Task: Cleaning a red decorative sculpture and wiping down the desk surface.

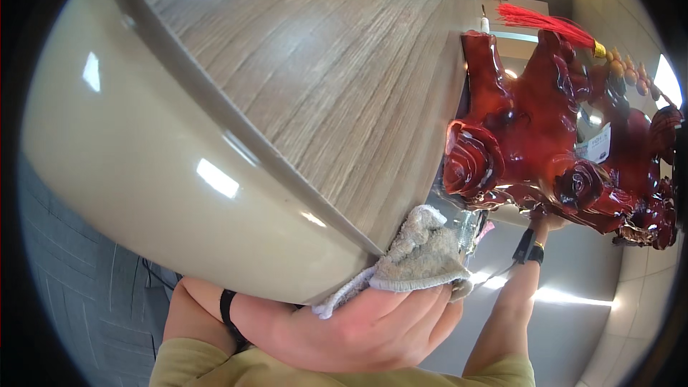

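My left hand (398, 322) holds a crumpled grey-white terry cloth (424, 258). It presses the cloth against the corner of a wood-grain tabletop (333, 91) with a glossy beige side panel (161, 172). To the right stands a glossy dark-red carved ornament (532, 113) with rose-shaped reliefs and openings through its body. My right hand (548, 221) is at the ornament's near side and appears to grip it; most of its fingers are hidden behind the carving. A red tassel (548, 24) on a beaded string hangs over the ornament.
A clear, glass-like object (468, 226) is partly hidden between cloth and ornament. A white label (594, 145) with writing shows through the ornament. A cable runs from a black device (524, 247) at my right wrist. Grey carpet (80, 258) lies below the panel.
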